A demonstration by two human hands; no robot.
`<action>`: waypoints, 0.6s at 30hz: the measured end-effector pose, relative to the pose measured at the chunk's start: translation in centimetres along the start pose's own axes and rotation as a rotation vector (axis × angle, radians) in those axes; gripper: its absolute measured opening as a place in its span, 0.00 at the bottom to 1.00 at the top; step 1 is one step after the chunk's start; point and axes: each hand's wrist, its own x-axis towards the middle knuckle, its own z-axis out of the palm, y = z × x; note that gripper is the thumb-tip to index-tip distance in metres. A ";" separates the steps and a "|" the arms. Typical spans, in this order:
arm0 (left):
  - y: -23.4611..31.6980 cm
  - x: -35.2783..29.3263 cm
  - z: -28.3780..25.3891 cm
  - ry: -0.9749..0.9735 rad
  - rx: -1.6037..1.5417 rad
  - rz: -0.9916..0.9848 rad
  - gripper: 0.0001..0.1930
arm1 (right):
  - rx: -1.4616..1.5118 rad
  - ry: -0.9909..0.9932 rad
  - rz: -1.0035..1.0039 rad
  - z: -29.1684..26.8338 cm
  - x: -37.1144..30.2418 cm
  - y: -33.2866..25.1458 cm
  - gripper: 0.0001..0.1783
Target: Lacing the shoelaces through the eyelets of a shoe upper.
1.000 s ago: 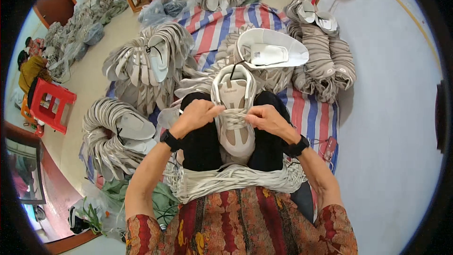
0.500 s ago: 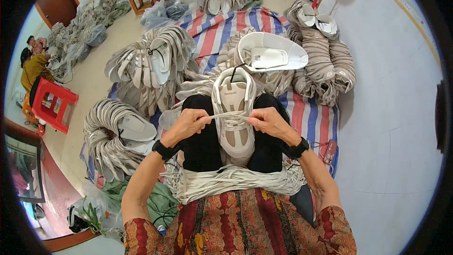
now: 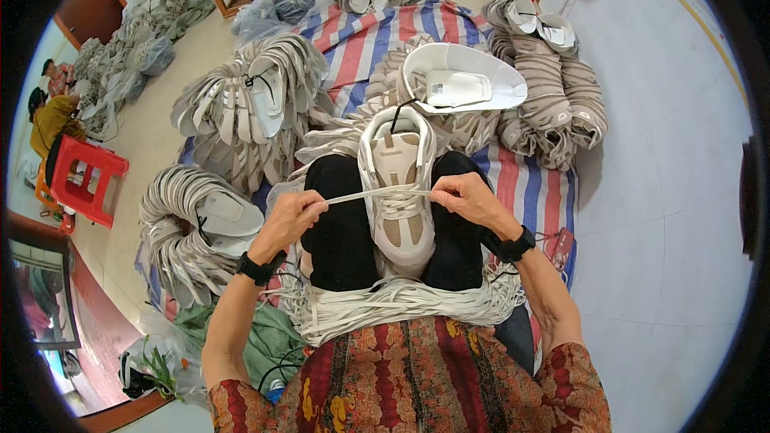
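A beige and white shoe upper (image 3: 395,162) rests between my knees, toe toward me, with pale laces threaded across its front. My left hand (image 3: 293,218) pinches one end of the shoelace (image 3: 350,196), drawn out straight to the left of the shoe. On the other side my right hand (image 3: 468,200) is closed on the lace's other end, close to the shoe's edge. A black cord (image 3: 398,115) runs from the shoe's top to a white-lined upper (image 3: 501,87) lying just beyond. Across my lap spreads a heap of loose white laces (image 3: 409,306).
Tied stacks of uppers stand at the left (image 3: 273,96), nearer left (image 3: 180,228) and right (image 3: 545,96) on a striped sheet (image 3: 353,60). A red stool (image 3: 88,180) is at far left, near a seated person (image 3: 54,124). A white wall (image 3: 666,192) rises at right.
My left hand has moved outward to the left and slightly down, lengthening the lace on that side. My right hand has shifted slightly right and up, still pinching.
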 end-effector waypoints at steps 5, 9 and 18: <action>-1.2 0.2 0.0 -0.012 0.052 -0.037 0.08 | -0.018 -0.013 -0.006 -0.5 0.0 -0.2 0.10; -0.4 1.1 1.6 0.120 0.144 0.243 0.07 | 0.037 -0.077 0.066 -0.6 -0.1 -0.7 0.11; 2.1 4.5 4.8 0.055 0.304 0.347 0.10 | -0.058 -0.044 -0.177 0.2 -0.9 -1.3 0.09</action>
